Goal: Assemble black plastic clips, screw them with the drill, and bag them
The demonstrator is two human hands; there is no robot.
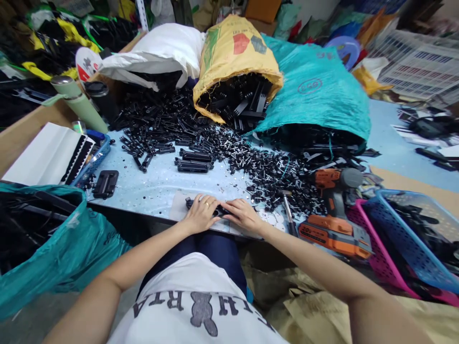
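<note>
Both hands rest on a long black plastic part lying on a grey pad at the near edge of the light blue table. My left hand curls over the part's left half, a ring on one finger. My right hand presses its fingers onto the part's right end. Just beyond my hands spreads a heap of small black screws and pieces. Two assembled black parts lie further back.
An orange cordless drill and a hammer lie right of my hands. Blue and pink baskets stand at right. Yellow, white and teal sacks of black parts fill the back. A teal bag hangs at left; a green bottle stands back left.
</note>
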